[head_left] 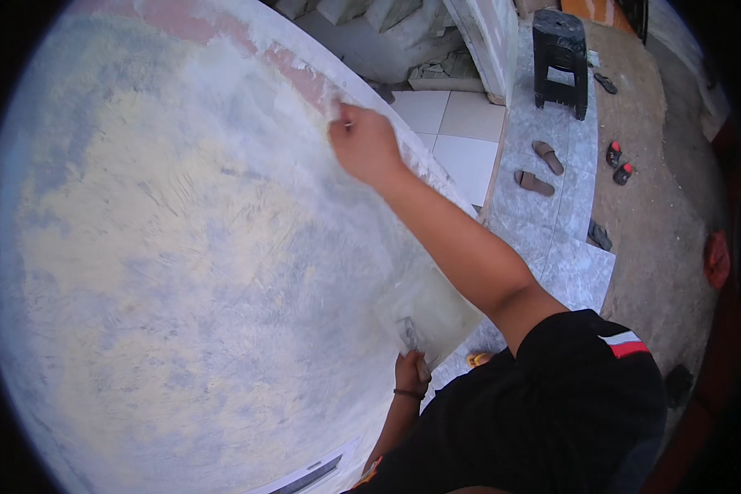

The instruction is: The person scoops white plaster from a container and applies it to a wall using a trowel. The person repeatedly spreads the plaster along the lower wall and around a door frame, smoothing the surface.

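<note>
A wall (181, 272) with patchy white, grey and yellowish plaster fills the left side of the head view. My right hand (362, 138) is closed in a fist at the wall's upper right edge, beside a pinkish strip (296, 78). A small pale thing pokes out by its fingers, too blurred to name. Lower down, my left hand (411, 372), with a dark bracelet at the wrist, grips the handle of a plastering trowel (445, 311). Its broad, pale flat plate lies in front of the wall's lower right edge.
A black plastic stool (561, 62) stands on the grey tiles at the upper right. Brown slippers (535, 183) lie on those tiles, and red-and-black footwear (622, 173) sits on the bare ground beyond. A white-framed opening (321, 469) is at the bottom.
</note>
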`<state>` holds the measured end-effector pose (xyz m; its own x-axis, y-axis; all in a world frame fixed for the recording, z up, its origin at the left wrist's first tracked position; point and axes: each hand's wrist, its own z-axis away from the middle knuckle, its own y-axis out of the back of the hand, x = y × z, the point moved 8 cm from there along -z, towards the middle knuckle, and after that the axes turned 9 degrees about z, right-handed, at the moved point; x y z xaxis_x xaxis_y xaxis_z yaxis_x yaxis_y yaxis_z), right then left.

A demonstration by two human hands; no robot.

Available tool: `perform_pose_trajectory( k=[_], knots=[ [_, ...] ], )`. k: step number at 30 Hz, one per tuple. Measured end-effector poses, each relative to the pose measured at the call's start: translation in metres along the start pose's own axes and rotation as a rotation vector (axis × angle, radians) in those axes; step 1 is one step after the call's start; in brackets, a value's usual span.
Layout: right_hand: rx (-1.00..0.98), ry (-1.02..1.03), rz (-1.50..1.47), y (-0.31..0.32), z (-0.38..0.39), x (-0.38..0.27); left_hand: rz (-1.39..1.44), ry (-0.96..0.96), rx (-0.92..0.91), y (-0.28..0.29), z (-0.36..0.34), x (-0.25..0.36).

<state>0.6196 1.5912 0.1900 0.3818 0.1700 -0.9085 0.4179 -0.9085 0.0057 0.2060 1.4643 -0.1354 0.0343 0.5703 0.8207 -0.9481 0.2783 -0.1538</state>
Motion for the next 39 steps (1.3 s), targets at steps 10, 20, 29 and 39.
perform_pose_trajectory(
  k=[10,20,29,39],
  knots=[
    [-0.52,-0.456,-0.437,0.036,0.146,0.067,-0.124,-0.146,-0.013,0.016,0.003,0.011],
    [-0.394,-1.046,-0.868,0.043,0.205,0.167,0.289,0.165,0.139,-0.003,0.01,0.015],
    [-0.164,-0.008,0.178,0.019,0.09,0.124,0.142,0.06,0.164,0.015,0.017,0.002],
    [-0.089,-0.028,0.155,-0.023,0.139,0.069,-0.219,-0.128,0.124,0.049,0.014,-0.007]
  ],
)
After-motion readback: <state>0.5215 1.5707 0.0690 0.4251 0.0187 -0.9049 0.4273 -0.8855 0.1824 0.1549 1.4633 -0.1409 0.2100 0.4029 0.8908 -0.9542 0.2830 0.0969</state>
